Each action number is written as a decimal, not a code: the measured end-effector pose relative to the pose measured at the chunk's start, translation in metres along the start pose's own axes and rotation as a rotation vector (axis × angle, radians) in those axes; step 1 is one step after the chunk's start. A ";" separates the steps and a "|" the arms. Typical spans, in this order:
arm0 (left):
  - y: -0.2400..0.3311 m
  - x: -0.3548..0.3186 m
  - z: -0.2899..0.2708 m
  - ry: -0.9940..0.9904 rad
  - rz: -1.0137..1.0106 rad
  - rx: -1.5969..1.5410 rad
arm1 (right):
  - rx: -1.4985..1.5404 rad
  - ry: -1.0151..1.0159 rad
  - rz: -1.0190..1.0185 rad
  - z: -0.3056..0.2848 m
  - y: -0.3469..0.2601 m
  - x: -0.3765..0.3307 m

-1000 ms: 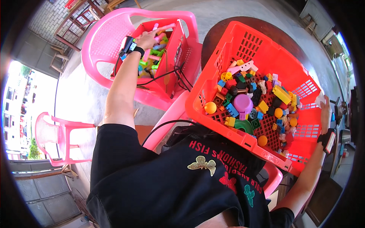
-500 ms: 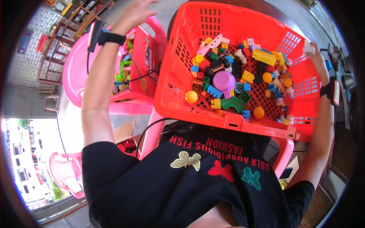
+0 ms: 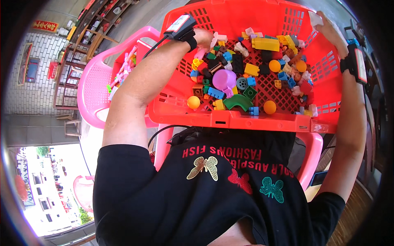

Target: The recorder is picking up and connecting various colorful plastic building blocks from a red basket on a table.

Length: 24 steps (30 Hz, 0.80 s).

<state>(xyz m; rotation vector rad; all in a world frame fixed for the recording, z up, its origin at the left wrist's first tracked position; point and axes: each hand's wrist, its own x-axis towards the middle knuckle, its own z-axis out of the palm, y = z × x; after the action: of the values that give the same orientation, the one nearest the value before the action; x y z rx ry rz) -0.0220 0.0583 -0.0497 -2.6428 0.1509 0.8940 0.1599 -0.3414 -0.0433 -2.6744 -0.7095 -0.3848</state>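
Note:
A large red plastic basket (image 3: 262, 119) stands in front of me, holding a mix of toy pieces. My left hand (image 3: 202, 39) reaches over its left side onto a pink toy piece (image 3: 200, 53), covering the middle of it; the fingertips are hidden. Up at the far right corner, my right hand (image 3: 329, 32) is closed on a thin white piece (image 3: 315, 19) against the basket's rim. Among the toys lie a purple round piece (image 3: 224, 79), a green curved piece (image 3: 238, 102), a yellow block (image 3: 265, 44) and several orange balls, one of them (image 3: 193, 102) at the near left.
To the left, a pink plastic chair (image 3: 93, 78) bears a red box (image 3: 118, 65) with more toys. Wooden shelves and a frame (image 3: 96, 39) stand at the back left. A dark cable (image 3: 164, 128) runs along the basket's near left side.
My left hand has come from above the red box, right and down into the basket, onto the pink piece. The view has shifted, so the basket sits further left and higher. My right hand stays at its corner.

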 end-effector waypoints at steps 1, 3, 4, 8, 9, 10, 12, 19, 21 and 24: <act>0.002 0.002 0.003 0.030 -0.004 -0.029 | -0.028 0.011 -0.007 0.002 0.004 0.000; 0.008 0.002 0.006 0.060 -0.007 -0.060 | -0.024 0.028 -0.027 0.005 0.012 0.001; 0.011 0.002 0.009 0.147 -0.029 -0.050 | -0.023 0.046 -0.052 0.007 0.016 0.001; 0.005 0.004 0.007 0.112 -0.067 -0.021 | -0.015 -0.009 -0.023 0.005 0.002 0.006; 0.006 0.003 0.003 0.108 -0.067 -0.022 | 0.001 -0.026 -0.013 0.003 0.005 0.004; 0.006 0.002 -0.002 0.110 -0.063 -0.026 | 0.018 -0.042 -0.003 0.000 0.008 0.003; 0.004 -0.004 -0.013 0.079 -0.018 -0.069 | 0.019 -0.048 0.005 -0.002 0.010 -0.001; -0.016 -0.024 -0.004 0.209 0.385 -1.038 | 0.023 0.084 -0.101 0.013 -0.031 0.010; 0.001 -0.018 -0.020 0.248 0.549 -1.225 | -0.205 0.085 -0.121 -0.014 -0.011 0.003; 0.010 -0.017 -0.029 0.285 0.699 -1.560 | -0.540 0.100 -0.094 -0.043 -0.039 -0.006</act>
<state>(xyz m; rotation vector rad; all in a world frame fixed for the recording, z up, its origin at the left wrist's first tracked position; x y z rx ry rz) -0.0214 0.0387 -0.0206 -4.3256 0.7326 1.0283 0.1277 -0.3292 0.0033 -3.0919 -0.7924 -0.8332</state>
